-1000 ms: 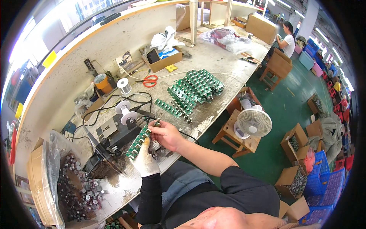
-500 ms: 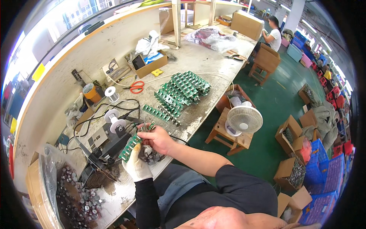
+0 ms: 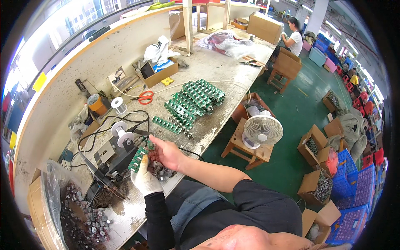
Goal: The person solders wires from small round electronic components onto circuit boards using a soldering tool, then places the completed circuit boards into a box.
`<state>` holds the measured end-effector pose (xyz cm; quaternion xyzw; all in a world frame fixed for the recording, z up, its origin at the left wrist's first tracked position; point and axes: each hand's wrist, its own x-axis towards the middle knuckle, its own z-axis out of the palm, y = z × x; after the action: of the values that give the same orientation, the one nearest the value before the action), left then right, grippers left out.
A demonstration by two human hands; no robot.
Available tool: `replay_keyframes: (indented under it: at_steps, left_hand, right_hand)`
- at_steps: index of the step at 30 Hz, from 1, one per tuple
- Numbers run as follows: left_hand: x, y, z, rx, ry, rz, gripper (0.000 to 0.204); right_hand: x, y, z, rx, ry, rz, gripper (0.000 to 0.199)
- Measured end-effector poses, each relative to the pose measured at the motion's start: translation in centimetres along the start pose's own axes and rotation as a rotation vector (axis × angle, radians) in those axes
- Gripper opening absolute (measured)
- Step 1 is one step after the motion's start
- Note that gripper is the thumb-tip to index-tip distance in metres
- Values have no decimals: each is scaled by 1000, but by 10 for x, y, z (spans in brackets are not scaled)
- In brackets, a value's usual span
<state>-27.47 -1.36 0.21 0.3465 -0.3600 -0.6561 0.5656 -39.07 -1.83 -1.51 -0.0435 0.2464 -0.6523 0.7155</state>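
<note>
My left hand (image 3: 146,179), in a white glove, is closed on the lower end of a short green circuit board strip (image 3: 138,160) above the near edge of the bench. My bare right hand (image 3: 168,154) is at the strip's upper end, its fingers closed around a green part there; the fingertips are partly hidden. Beyond the hands lies a single green board strip (image 3: 166,124), beside a large pile of such strips (image 3: 200,96). Just left of the hands are a spool on a stand (image 3: 123,134) and a soldering iron (image 3: 100,175) with its cable.
Small metal parts (image 3: 85,216) fill a plastic-lined box at the near left. Red-handled scissors (image 3: 146,97), a solder reel (image 3: 119,105) and a small carton (image 3: 160,74) sit farther back. Right of the bench, a fan (image 3: 262,129) stands on a wooden stool. A person (image 3: 294,39) sits far off.
My right hand has shifted slightly left along the strip, and its fingers have straightened somewhat. The green end that stuck out past them no longer shows there. The whole view has shifted a little.
</note>
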Motion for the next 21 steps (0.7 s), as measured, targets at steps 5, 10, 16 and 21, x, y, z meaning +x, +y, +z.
replay_keyframes:
  at_steps: [5, 10, 16, 21]
  left_hand:
    - [-5, 0, -3, 36, -36, 51, 22]
    - [-7, 8, -6, -6, -89, -75, 25]
    - [-1, -1, -9, -135, -95, -168, 23]
    - [-4, 0, -10, 131, -71, 72, 23]
  right_hand:
    - [-7, 5, -2, -277, 40, -295, 30]
    - [-6, -3, -9, -242, 19, -253, 29]
    - [13, 5, -23, 3, 40, -31, 8]
    - [-7, 18, 0, -469, 117, -529, 28]
